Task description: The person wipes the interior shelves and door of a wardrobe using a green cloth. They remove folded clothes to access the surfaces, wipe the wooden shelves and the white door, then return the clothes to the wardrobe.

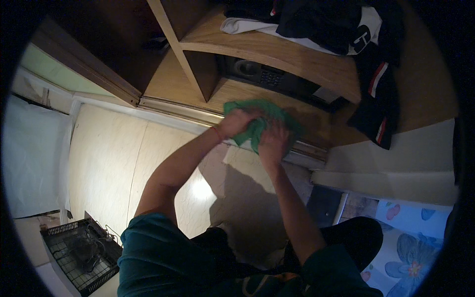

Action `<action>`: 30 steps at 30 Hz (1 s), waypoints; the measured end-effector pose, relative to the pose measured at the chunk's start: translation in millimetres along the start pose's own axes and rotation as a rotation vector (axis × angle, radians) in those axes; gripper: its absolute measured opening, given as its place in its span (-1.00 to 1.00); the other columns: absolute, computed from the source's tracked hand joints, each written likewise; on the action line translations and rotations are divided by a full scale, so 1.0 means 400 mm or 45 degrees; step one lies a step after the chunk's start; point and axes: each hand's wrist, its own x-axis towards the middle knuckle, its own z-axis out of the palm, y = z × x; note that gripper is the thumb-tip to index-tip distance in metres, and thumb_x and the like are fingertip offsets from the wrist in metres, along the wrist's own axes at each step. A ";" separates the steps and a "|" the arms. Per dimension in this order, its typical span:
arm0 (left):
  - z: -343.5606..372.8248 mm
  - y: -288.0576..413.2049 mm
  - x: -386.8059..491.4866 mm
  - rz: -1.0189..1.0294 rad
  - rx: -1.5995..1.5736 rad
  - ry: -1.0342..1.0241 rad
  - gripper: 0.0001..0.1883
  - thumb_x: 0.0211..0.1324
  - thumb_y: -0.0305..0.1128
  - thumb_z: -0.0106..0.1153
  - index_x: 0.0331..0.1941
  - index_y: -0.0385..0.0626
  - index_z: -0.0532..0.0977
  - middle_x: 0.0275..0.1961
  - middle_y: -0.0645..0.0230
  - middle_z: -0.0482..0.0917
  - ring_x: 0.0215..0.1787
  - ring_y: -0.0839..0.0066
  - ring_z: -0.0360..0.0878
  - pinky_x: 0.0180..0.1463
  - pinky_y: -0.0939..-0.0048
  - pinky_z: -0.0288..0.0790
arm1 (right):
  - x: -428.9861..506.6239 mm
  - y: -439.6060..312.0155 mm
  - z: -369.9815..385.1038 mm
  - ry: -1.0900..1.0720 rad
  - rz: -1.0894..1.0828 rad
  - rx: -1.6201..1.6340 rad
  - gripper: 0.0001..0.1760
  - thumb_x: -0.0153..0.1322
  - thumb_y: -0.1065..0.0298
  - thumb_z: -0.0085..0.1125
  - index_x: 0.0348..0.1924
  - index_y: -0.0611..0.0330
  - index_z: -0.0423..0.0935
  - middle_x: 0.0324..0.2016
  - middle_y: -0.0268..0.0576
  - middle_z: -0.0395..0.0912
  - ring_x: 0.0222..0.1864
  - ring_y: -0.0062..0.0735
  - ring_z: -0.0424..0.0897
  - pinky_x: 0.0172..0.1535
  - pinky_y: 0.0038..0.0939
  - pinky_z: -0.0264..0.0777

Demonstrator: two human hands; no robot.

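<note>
A green cloth [274, 107] lies bunched over the front edge of a wooden cabinet floor [245, 92] and its metal sliding-door track [178, 110]. My left hand [241, 120], with a red band at the wrist, rests on the cloth's left part. On its lower right part lies my right hand [275, 139], fingers spread and slightly blurred. Whether the fingers pinch the fabric cannot be told. Behind the cloth, under a curved shelf, stands a black safe [272, 76] with a keypad and a round dial.
Dark clothes [319, 26] lie on the wooden shelf [259, 46] above, with a striped piece hanging at the right. An upright divider [185, 55] stands left of the safe. A black plastic basket [83, 286] with cables is at the lower left, a flowered fabric [404, 256] at the lower right.
</note>
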 end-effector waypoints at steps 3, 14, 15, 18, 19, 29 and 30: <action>-0.078 -0.092 -0.025 -0.028 0.182 0.053 -0.42 0.11 -0.52 0.07 0.27 0.10 0.38 0.36 0.20 0.38 0.35 0.08 0.36 0.34 0.19 0.34 | 0.066 -0.037 0.040 -0.143 -0.155 0.107 -0.51 0.40 0.32 0.05 0.21 0.12 0.42 0.26 -0.11 0.36 0.27 -0.04 0.34 0.29 0.03 0.17; 0.072 0.065 0.058 -0.255 0.693 0.103 -0.41 0.28 -0.01 -0.03 0.36 0.12 0.28 0.51 0.23 0.11 0.55 0.11 -0.03 0.41 -0.42 -0.11 | 0.116 0.136 0.021 -0.503 0.205 0.445 -0.44 0.41 0.45 0.02 0.30 0.06 0.33 0.36 -0.09 0.23 0.31 -0.04 0.32 0.36 -0.03 0.12; 0.097 0.094 0.080 -0.201 0.662 0.107 -0.41 0.27 -0.03 -0.02 0.35 0.09 0.29 0.49 0.20 0.15 0.53 0.09 0.02 0.41 -0.40 -0.10 | 0.103 0.178 0.004 -0.501 0.294 0.501 -0.45 0.40 0.46 0.03 0.29 0.07 0.35 0.34 -0.05 0.25 0.26 0.00 0.36 0.33 -0.05 0.18; 0.168 0.184 0.161 -0.053 0.537 0.132 -0.42 0.24 -0.09 0.01 0.32 0.00 0.33 0.41 0.11 0.27 0.46 0.05 0.16 0.43 -0.33 -0.07 | 0.075 0.287 -0.031 -0.233 0.225 0.059 -0.49 0.40 0.43 0.02 0.25 0.11 0.39 0.26 0.06 0.35 0.13 0.08 0.48 0.22 -0.11 0.34; 0.190 0.211 0.188 0.017 0.481 0.191 -0.42 0.22 -0.13 0.03 0.31 -0.03 0.34 0.38 0.08 0.31 0.43 0.04 0.20 0.44 -0.27 -0.05 | 0.062 0.316 -0.042 -0.205 0.296 -0.046 -0.51 0.41 0.40 0.01 0.23 0.12 0.40 0.22 0.07 0.38 0.10 0.09 0.49 0.18 -0.12 0.37; 0.167 0.221 0.120 0.407 0.307 0.170 -0.50 0.08 -0.28 0.10 0.16 -0.11 0.44 0.30 0.08 0.40 0.42 0.05 0.23 0.39 0.01 0.19 | -0.035 0.237 -0.062 -0.191 0.691 -0.228 -0.53 0.43 0.32 -0.04 0.21 0.20 0.40 0.09 0.07 0.48 0.09 0.05 0.46 0.19 -0.04 0.27; 0.147 0.194 0.086 0.391 0.314 0.142 -0.49 0.09 -0.26 0.10 0.17 -0.07 0.44 0.32 0.12 0.39 0.44 0.07 0.20 0.41 0.01 0.17 | -0.050 0.197 -0.051 -0.008 0.529 -0.145 -0.53 0.43 0.32 -0.02 0.20 0.20 0.41 0.11 0.06 0.47 0.10 0.04 0.45 0.20 -0.03 0.26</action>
